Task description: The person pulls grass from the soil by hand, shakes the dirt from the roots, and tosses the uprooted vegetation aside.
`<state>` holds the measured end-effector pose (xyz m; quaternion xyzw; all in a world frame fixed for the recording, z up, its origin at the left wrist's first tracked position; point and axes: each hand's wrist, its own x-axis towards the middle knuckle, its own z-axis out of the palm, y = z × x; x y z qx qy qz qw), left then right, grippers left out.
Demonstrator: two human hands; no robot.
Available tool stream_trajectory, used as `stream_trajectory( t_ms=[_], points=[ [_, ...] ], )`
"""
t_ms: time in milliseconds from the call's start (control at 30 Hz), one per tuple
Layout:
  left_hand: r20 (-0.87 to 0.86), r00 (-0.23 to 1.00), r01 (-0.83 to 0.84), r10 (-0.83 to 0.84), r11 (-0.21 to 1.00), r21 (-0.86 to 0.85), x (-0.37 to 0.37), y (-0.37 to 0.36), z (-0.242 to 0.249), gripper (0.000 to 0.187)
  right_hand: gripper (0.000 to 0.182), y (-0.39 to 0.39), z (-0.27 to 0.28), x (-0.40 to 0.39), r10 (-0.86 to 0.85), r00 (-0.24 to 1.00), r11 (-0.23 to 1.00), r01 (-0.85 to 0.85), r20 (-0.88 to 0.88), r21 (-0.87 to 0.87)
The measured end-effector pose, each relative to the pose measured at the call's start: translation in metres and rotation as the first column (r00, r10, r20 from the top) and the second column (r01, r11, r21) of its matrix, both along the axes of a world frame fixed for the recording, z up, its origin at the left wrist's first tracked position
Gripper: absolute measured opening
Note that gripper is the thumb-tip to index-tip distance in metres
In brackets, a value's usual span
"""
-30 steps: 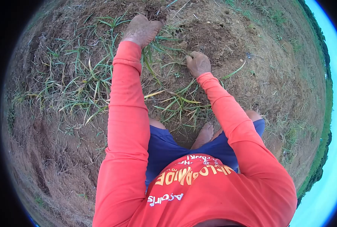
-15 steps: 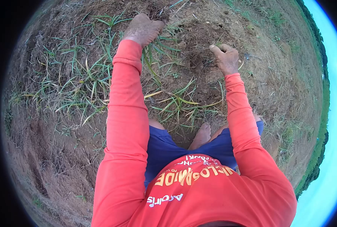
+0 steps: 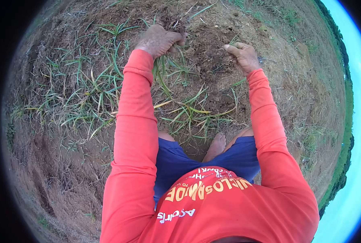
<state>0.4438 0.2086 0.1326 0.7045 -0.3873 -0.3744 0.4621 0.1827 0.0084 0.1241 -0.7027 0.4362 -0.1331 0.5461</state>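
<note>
My left hand (image 3: 160, 40) is closed around a bunch of grassy plants (image 3: 161, 75). Their long green leaves hang below my fist, and dark, soil-covered roots (image 3: 175, 25) stick out above it. To the right, over loosened brown soil (image 3: 212, 52), my right hand (image 3: 243, 56) has thumb and forefinger pressed together. A thin green blade shows by these fingertips, but I cannot make out whether it is pinched or lies behind them. Between my arms, a tuft of grassy plants (image 3: 190, 109) with green and yellowing leaves grows from the ground.
More grassy plants (image 3: 79, 93) spread over the ground on the left. Dry, straw-strewn soil (image 3: 298, 81) lies to the right. My bare foot (image 3: 216, 146) rests on the ground close behind the near tuft. A line of trees (image 3: 345, 170) stands at the far right edge.
My left hand, with the bunch, has shifted slightly right and nearer to me. My right hand has turned a little, its wrist and forearm moving right. A green blade now shows at its fingertips.
</note>
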Motion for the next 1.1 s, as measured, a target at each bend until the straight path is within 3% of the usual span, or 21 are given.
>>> stream_trajectory(
  t_ms=[33, 133, 267, 300, 367, 400, 433, 500, 533, 600, 700, 800, 867, 900, 1000, 1100],
  points=[
    [0.080, 0.996, 0.022, -0.029, 0.996, 0.091, -0.008, -0.002, 0.013, 0.040, 0.021, 0.005, 0.007, 0.005, 0.036, 0.998, 0.999, -0.037, 0.045, 0.021],
    [0.070, 0.981, 0.173, -0.182, 0.978, 0.118, -0.033, -0.019, 0.016, 0.043, 0.020, 0.018, 0.020, 0.024, 0.154, 0.975, 0.986, -0.161, 0.159, 0.037],
    [-0.044, 0.954, 0.295, -0.296, 0.955, -0.039, -0.057, -0.040, -0.010, 0.043, 0.023, 0.032, 0.044, 0.026, 0.297, 0.933, 0.954, -0.298, 0.201, -0.029],
    [-0.107, 0.963, 0.246, -0.247, 0.969, -0.017, -0.057, -0.044, -0.018, 0.042, 0.024, 0.028, 0.035, 0.010, 0.250, 0.961, 0.968, -0.246, 0.116, -0.051],
    [0.054, 0.982, 0.181, -0.181, 0.983, 0.020, -0.047, -0.041, -0.010, 0.043, 0.026, 0.002, 0.022, -0.004, 0.189, 0.982, 0.971, -0.190, -0.025, -0.147],
    [0.134, 0.980, 0.146, -0.150, 0.989, 0.036, -0.044, -0.039, -0.007, 0.044, 0.028, -0.015, 0.008, -0.020, 0.227, 0.906, 0.891, -0.341, -0.356, -0.299],
    [0.159, 0.981, 0.112, -0.115, 0.993, 0.030, -0.041, -0.038, -0.005, 0.044, 0.031, -0.026, -0.011, -0.038, 0.179, 0.739, 0.769, -0.517, -0.650, -0.376],
    [0.210, 0.977, 0.043, -0.046, 0.999, 0.020, -0.037, -0.037, -0.004, 0.045, 0.038, -0.017, -0.044, -0.065, 0.261, 0.449, 0.699, -0.698, -0.855, -0.154],
    [0.439, 0.896, 0.101, -0.062, 0.993, -0.066, -0.035, -0.038, -0.012, 0.037, 0.037, -0.006, -0.062, -0.081, 0.228, 0.460, 0.662, -0.720, -0.858, -0.210],
    [0.806, 0.591, 0.261, -0.006, 0.948, -0.184, -0.030, -0.043, -0.033, 0.026, 0.036, 0.011, -0.092, -0.103, 0.145, 0.532, 0.625, -0.703, -0.834, -0.340],
    [0.818, 0.520, 0.366, -0.247, 0.929, 0.049, -0.025, -0.046, -0.021, 0.030, 0.033, 0.031, -0.111, -0.117, 0.036, 0.683, 0.634, -0.580, -0.730, -0.511],
    [0.962, 0.273, 0.349, 0.023, 0.929, -0.121, -0.022, -0.052, -0.043, 0.029, 0.029, 0.041, -0.120, -0.128, -0.009, 0.760, 0.608, -0.512, -0.650, -0.607],
    [0.636, 0.762, 0.220, -0.121, 0.972, -0.079, -0.035, -0.054, -0.014, 0.040, 0.028, 0.033, -0.124, -0.120, 0.006, 0.608, 0.701, -0.569, -0.794, -0.430],
    [0.374, 0.914, 0.179, -0.158, 0.984, -0.022, -0.043, -0.052, -0.001, 0.049, 0.029, 0.028, -0.126, -0.116, 0.024, 0.526, 0.746, -0.576, -0.850, -0.335],
    [0.320, 0.928, 0.165, -0.191, 0.981, 0.104, -0.050, -0.049, 0.014, 0.042, 0.032, 0.014, -0.123, -0.102, 0.131, 0.414, 0.825, -0.550, -0.901, -0.132],
    [0.359, 0.914, 0.175, -0.187, 0.982, 0.065, -0.045, -0.042, 0.011, 0.045, 0.035, 0.008, -0.143, -0.109, 0.102, 0.420, 0.816, -0.554, -0.902, -0.166]
  ],
)
